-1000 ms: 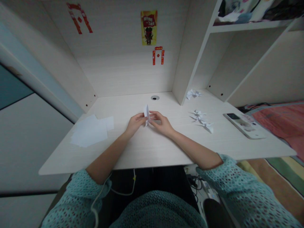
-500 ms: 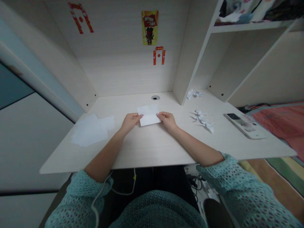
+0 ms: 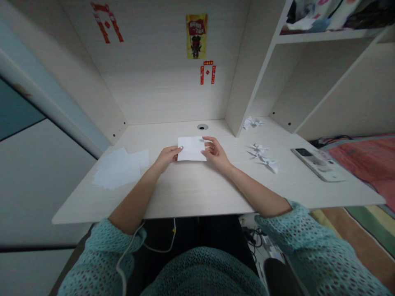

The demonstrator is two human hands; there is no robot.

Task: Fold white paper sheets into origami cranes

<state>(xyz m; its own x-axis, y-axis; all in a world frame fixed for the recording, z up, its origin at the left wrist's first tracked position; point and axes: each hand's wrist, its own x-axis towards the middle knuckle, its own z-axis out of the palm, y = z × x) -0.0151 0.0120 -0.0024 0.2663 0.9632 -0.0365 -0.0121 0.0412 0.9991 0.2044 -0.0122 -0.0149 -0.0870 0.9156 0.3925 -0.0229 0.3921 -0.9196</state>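
Note:
A small white sheet of paper (image 3: 191, 149) is held up just over the desk, in front of me. My left hand (image 3: 166, 158) is closed on its left edge, thumb on the front and the other fingers mostly hidden behind. At the right edge is my right hand (image 3: 216, 154); its thumb touches the lower part while the index finger is raised away from the thumb, near the upper right corner. Folded white paper pieces (image 3: 262, 158) lie in a row to the right of my right hand. Loose white sheets (image 3: 117, 168) are spread out left of my left hand.
The pale desk (image 3: 185, 197) has walls at the back and left, and an upright panel (image 3: 247, 82) at back right. More folded paper (image 3: 253, 122) lies beside that panel. A white flat object with a dark square (image 3: 317, 164) rests at the right. A cable (image 3: 123, 267) hangs by my left sleeve.
My right index finger has lifted and spread from the thumb toward the paper's upper right corner. The paper has levelled out and shifted slightly left with my left hand.

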